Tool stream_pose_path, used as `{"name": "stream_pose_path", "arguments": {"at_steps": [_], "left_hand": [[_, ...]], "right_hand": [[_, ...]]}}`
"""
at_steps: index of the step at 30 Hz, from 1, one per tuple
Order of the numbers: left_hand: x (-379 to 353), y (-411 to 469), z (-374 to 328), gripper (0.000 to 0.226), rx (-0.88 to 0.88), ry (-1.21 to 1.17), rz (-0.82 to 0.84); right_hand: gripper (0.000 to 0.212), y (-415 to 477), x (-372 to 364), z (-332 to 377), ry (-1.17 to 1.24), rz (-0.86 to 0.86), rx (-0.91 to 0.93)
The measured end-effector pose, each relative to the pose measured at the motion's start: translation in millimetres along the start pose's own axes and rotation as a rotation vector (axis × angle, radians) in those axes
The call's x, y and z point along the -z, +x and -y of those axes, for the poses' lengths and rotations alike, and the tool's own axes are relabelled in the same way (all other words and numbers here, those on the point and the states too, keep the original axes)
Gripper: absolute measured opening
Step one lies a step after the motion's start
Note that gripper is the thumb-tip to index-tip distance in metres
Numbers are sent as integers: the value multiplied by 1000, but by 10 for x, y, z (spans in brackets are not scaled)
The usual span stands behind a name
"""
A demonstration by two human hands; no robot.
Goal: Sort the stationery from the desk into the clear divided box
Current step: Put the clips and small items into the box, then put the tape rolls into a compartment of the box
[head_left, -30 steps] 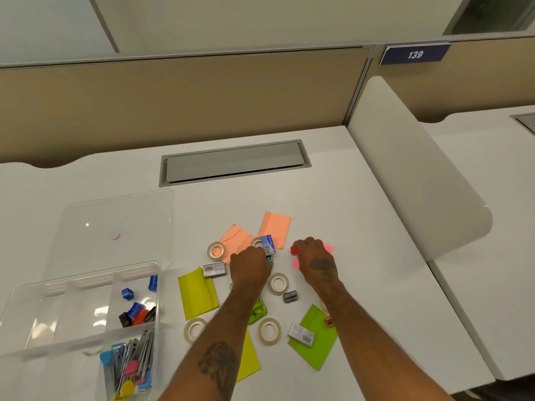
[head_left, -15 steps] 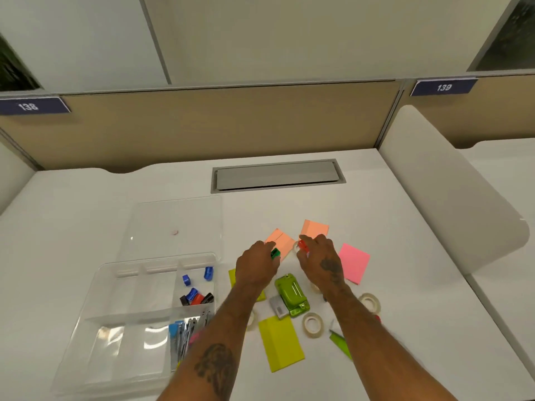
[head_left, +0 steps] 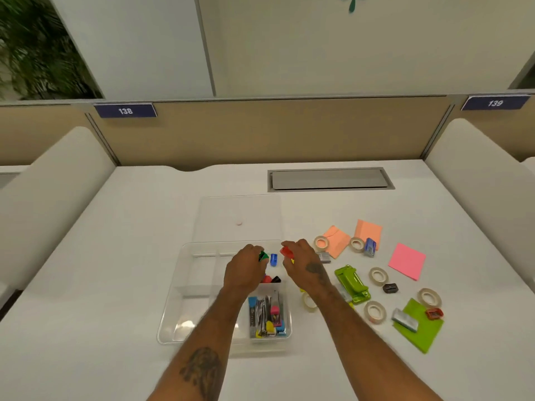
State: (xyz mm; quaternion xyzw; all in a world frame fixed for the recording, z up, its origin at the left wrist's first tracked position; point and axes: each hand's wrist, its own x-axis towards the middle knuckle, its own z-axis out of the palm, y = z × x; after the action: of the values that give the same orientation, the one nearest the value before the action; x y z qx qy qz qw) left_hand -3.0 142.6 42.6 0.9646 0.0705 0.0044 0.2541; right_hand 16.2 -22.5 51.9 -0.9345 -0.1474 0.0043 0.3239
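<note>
White and smooth, the desk [head_left: 144, 285] runs back to a tan fabric partition [head_left: 289, 131], with a grey metal cable hatch [head_left: 330, 179] set near its far edge. The clear divided box [head_left: 173, 299] of thin glossy plastic sits toward the near edge, and its flat lid [head_left: 237, 215] lies just behind it.

The left hand [head_left: 246, 269] is over the box's far right compartment, with curled fingers pinching a small green piece [head_left: 263, 256]. The right hand [head_left: 304, 261] is at the box's far right corner, fingers curled round a small red piece [head_left: 286, 252]. A blue sharpener [head_left: 273, 259] lies in that compartment between them. Pens [head_left: 267, 316] fill the near right compartment.

Right of the box are a glossy lime-green hole punch [head_left: 351, 282], a square pink note [head_left: 406, 260] and a ring of pale tape [head_left: 321, 243].

Half a second ago both hands were over the orange notes, right of the box. Now they have come to the box with the same two pieces, and the view has swung left.
</note>
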Motion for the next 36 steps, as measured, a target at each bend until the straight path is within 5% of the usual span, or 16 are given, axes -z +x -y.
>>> {"name": "stream_pose_path", "arguments": {"at_steps": [17, 28, 36], "left_hand": [[-69, -17, 201, 51, 36, -44, 36], [-630, 88, -922, 52, -345, -43, 182], [-1316, 77, -1876, 39, -540, 177, 360]], "right_hand": [[50, -125, -64, 54, -58, 2, -111], [49, -793, 651, -1060, -169, -110, -397], [45, -1302, 1090, -1971, -149, -138, -662]]}}
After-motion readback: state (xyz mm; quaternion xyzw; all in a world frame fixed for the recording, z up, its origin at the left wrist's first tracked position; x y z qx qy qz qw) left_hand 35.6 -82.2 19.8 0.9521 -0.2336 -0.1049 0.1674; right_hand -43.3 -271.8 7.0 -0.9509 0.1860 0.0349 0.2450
